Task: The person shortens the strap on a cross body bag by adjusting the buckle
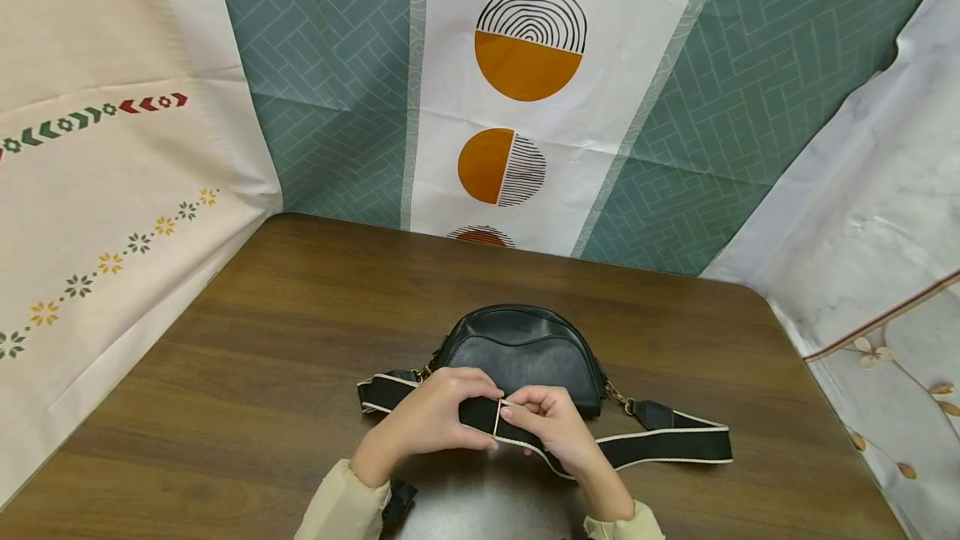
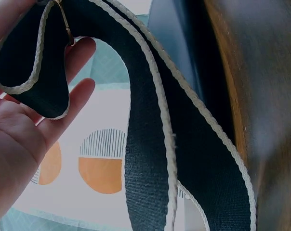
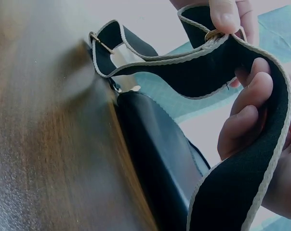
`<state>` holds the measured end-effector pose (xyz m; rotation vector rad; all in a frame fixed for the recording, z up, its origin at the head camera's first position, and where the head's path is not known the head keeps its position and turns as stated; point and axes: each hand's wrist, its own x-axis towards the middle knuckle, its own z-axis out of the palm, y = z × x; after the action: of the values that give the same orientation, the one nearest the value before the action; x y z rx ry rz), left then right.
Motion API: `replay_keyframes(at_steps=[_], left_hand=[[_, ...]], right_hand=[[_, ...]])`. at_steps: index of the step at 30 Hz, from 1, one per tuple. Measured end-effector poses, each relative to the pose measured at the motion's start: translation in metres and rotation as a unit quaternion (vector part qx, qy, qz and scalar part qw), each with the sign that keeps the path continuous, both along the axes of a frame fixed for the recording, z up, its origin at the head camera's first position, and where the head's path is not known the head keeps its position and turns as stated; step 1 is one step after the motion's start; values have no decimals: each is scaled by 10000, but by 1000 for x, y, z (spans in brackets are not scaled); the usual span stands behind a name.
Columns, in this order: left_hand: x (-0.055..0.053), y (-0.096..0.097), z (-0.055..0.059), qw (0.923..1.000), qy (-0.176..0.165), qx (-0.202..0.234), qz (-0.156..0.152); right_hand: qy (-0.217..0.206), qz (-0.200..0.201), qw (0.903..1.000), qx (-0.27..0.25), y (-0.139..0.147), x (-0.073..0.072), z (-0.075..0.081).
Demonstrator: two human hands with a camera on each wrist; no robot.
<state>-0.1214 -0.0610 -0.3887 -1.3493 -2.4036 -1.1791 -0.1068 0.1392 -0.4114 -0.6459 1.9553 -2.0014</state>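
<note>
A black half-moon shoulder bag stands on the table, its wide black strap with white braided edges stretched across the front. My left hand grips the strap at a thin gold slider buckle, fingertips at the top edge and thumb at the bottom. Just right of the buckle, my right hand pinches the strap between thumb and fingers. In the left wrist view a strap loop hangs against the left palm. The right wrist view has the strap running over the right hand's curled fingers.
The brown wooden table extends around the bag. Patterned cloths, one with orange half circles, hang behind and at both sides. Gold clips join the strap to the bag's ends. A dark band circles the left wrist.
</note>
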Motion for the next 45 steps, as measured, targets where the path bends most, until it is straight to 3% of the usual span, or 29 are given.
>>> replay_keyframes(at_steps=[15,22,32,45], left_hand=[[0,-8,2,9997,-229,-29,50],[-1,-9,4,9997,-192,-48,168],[-2,-8,3,9994,-325,28,126],[0,-6,5,9989,-398,-203,129]], right_hand=[[-18,-11,9999,147,14,3,-2],[364,-10,9993,41,23,3,-3],[387,-32,9992,-89,21,1,-5],[289,-391,9987,133,11,1,-4]])
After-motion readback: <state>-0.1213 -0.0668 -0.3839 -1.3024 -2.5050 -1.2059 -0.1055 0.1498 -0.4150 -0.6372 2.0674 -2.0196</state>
